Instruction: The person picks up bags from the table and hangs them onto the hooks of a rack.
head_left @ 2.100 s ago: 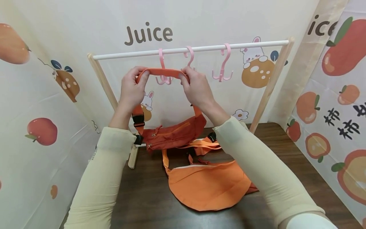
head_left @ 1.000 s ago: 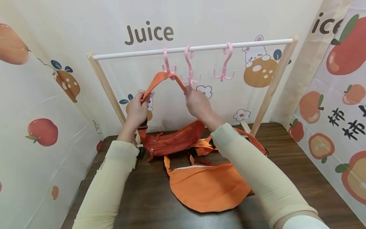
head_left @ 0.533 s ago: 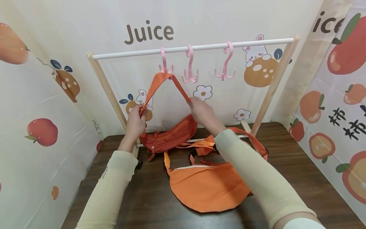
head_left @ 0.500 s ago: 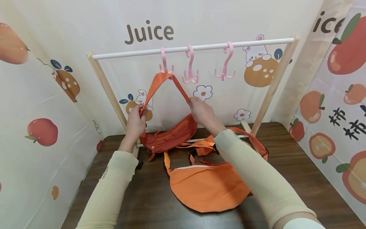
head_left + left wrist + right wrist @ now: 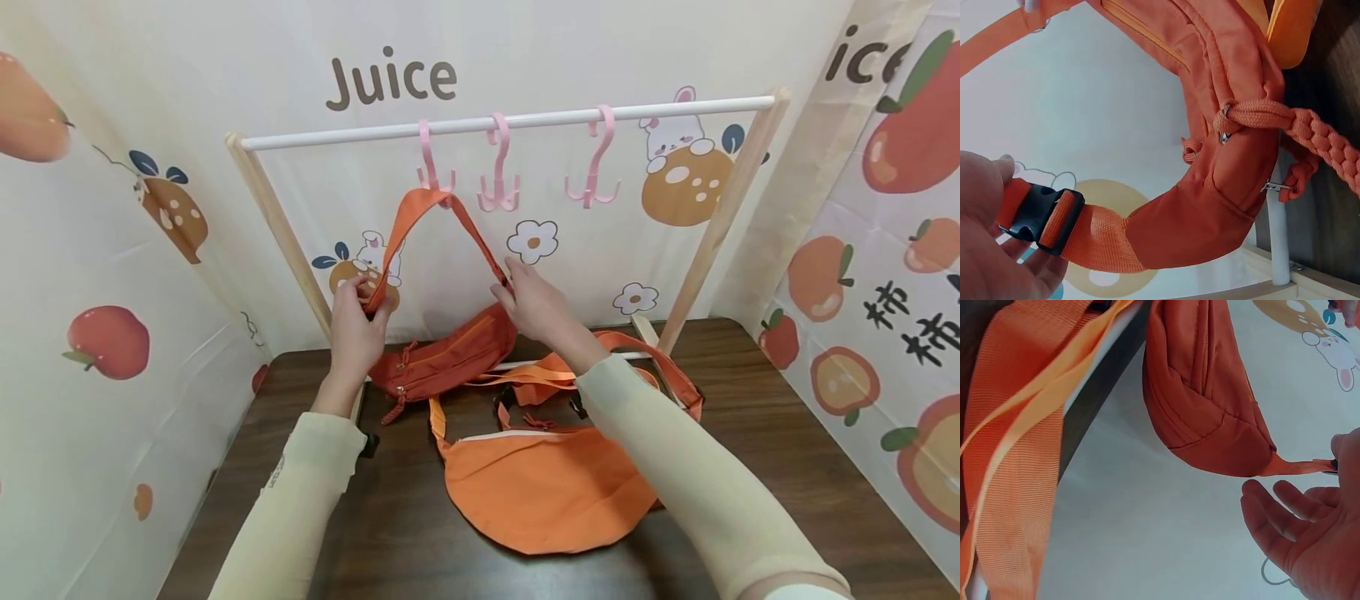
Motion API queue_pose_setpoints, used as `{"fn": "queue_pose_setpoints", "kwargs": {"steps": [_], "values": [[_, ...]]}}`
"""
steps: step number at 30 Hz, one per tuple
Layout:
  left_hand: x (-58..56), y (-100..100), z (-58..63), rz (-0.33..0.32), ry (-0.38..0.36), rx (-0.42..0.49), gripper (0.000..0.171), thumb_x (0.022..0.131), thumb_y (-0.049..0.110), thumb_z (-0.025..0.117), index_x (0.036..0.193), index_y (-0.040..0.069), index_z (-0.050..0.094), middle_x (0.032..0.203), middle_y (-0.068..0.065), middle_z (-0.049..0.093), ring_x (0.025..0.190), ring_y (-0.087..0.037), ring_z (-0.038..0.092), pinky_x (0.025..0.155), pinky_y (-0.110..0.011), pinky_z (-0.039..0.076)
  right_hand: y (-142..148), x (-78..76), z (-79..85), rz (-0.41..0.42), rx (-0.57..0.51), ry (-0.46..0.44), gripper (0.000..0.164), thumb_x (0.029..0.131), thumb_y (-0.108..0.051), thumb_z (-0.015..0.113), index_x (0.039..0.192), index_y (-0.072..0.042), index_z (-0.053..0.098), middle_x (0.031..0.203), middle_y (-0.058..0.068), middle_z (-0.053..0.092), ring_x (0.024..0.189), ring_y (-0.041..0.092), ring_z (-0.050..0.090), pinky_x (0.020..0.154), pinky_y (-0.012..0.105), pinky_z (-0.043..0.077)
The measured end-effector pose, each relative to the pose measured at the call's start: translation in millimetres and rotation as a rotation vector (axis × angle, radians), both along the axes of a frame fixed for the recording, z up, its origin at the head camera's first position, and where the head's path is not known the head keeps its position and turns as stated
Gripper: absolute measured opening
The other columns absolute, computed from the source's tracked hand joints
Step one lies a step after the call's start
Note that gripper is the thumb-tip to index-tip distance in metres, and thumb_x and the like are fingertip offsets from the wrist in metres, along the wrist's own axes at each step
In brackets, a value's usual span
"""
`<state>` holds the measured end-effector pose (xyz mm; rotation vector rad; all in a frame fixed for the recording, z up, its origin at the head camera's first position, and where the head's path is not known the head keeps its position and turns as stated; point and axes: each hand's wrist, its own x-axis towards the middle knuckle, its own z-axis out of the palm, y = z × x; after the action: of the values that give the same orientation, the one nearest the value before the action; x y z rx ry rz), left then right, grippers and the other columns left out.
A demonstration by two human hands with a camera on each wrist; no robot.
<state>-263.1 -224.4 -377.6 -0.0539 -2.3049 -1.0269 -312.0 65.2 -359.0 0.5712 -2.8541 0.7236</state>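
A rust-orange waist bag (image 5: pixel 450 354) hangs tilted at the rack's left, its lower side near the table. Its orange strap (image 5: pixel 411 212) passes over the leftmost pink hook (image 5: pixel 429 162), forming a peak. My left hand (image 5: pixel 358 329) holds the strap's left side; in the left wrist view its fingers lie behind the strap by a black buckle (image 5: pixel 1047 215). At the strap's right side is my right hand (image 5: pixel 536 304). In the right wrist view its fingers are spread apart, with the strap end by the thumb.
Two more pink hooks (image 5: pixel 498 167) hang from the white rail (image 5: pixel 540 119), between wooden posts (image 5: pixel 723 221). On the dark wooden table (image 5: pixel 405 517) lies a bright orange half-round bag (image 5: pixel 551 492); behind it are tangled orange straps (image 5: pixel 540 379). Fruit-printed cloth surrounds the table.
The strap has come down over the leftmost hook from between my raised hands. Both hands have moved lower along its sides, and the right hand's fingers have loosened.
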Motion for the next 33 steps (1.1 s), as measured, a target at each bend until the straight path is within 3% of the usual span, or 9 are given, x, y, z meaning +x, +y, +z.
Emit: {"fn": "queue_pose_setpoints", "kwargs": {"steps": [6,9,16,19,22,25,28,31,33], "values": [[12.7,4.5,-2.5,0.053,0.039,-0.028,0.062,0.086,0.020,0.073,0.136,0.006,0.040,0.122,-0.017,0.045,0.113,-0.030,0.044,0.093,-0.046,0.037,15.1,12.4,-6.3,0.013,-0.021,0.041,0.074,0.096,-0.056,0.042,0.150,-0.008,0.027,0.143,0.012,0.042,0.125,0.025,0.048,0.101,0.046,0.040],[19.1,5.5,-5.4,0.074,0.065,-0.038,0.065,0.086,0.023,0.073,0.138,0.008,0.038,0.126,-0.016,0.042,0.117,-0.027,0.040,0.094,-0.045,0.036,24.0,18.6,-8.0,0.014,-0.020,0.031,0.069,0.097,-0.052,0.045,0.148,-0.008,0.032,0.140,0.012,0.045,0.120,0.025,0.051,0.098,0.046,0.042],[36.4,12.8,-13.5,0.151,0.228,-0.053,0.058,0.088,0.028,0.068,0.137,0.013,0.041,0.123,-0.012,0.043,0.116,-0.024,0.037,0.090,-0.043,0.032,48.0,30.2,-17.4,0.040,0.078,0.044,0.046,0.093,-0.036,0.061,0.129,-0.008,0.053,0.123,0.009,0.056,0.106,0.024,0.057,0.088,0.043,0.048],[42.8,22.1,-18.7,0.116,0.311,-0.076,0.044,0.088,0.024,0.066,0.125,0.007,0.050,0.111,-0.013,0.048,0.105,-0.028,0.041,0.086,-0.042,0.032,57.7,35.4,-25.7,0.069,0.155,0.031,0.043,0.090,-0.036,0.066,0.122,-0.009,0.057,0.115,0.007,0.060,0.102,0.024,0.058,0.087,0.043,0.048],[48.7,35.1,-25.8,0.004,0.316,-0.131,0.027,0.088,0.019,0.066,0.110,0.005,0.058,0.098,-0.011,0.053,0.090,-0.027,0.047,0.078,-0.040,0.036,64.7,40.5,-36.3,0.092,0.215,-0.005,0.041,0.086,-0.036,0.070,0.117,-0.011,0.058,0.110,0.006,0.062,0.096,0.024,0.059,0.084,0.043,0.049],[54.0,49.0,-35.8,-0.150,0.178,-0.225,0.014,0.089,0.022,0.067,0.099,0.012,0.063,0.088,-0.002,0.055,0.077,-0.017,0.051,0.068,-0.033,0.042,67.6,45.2,-47.1,0.111,0.255,-0.030,0.039,0.084,-0.036,0.073,0.113,-0.013,0.059,0.107,0.006,0.062,0.088,0.022,0.059,0.079,0.042,0.050],[57.6,61.5,-47.4,-0.286,-0.060,-0.316,0.006,0.091,0.029,0.066,0.092,0.024,0.063,0.080,0.010,0.055,0.066,-0.008,0.051,0.057,-0.030,0.043,68.2,48.0,-58.6,0.158,0.294,-0.034,0.038,0.083,-0.035,0.074,0.110,-0.011,0.060,0.103,0.007,0.062,0.080,0.020,0.058,0.074,0.039,0.050],[59.0,70.9,-58.4,-0.367,-0.285,-0.388,0.005,0.092,0.034,0.065,0.090,0.031,0.062,0.072,0.012,0.052,0.058,-0.009,0.049,0.051,-0.030,0.041,68.2,49.5,-70.1,0.199,0.350,-0.021,0.040,0.082,-0.035,0.075,0.109,-0.009,0.061,0.097,0.005,0.060,0.072,0.018,0.054,0.067,0.037,0.048],[58.8,75.3,-64.7,-0.392,-0.378,-0.432,0.006,0.092,0.036,0.064,0.090,0.031,0.062,0.070,0.011,0.052,0.057,-0.010,0.048,0.050,-0.031,0.040,68.4,50.1,-77.2,0.215,0.387,-0.014,0.041,0.080,-0.035,0.076,0.108,-0.009,0.062,0.093,0.003,0.058,0.070,0.017,0.052,0.064,0.036,0.046]]}}
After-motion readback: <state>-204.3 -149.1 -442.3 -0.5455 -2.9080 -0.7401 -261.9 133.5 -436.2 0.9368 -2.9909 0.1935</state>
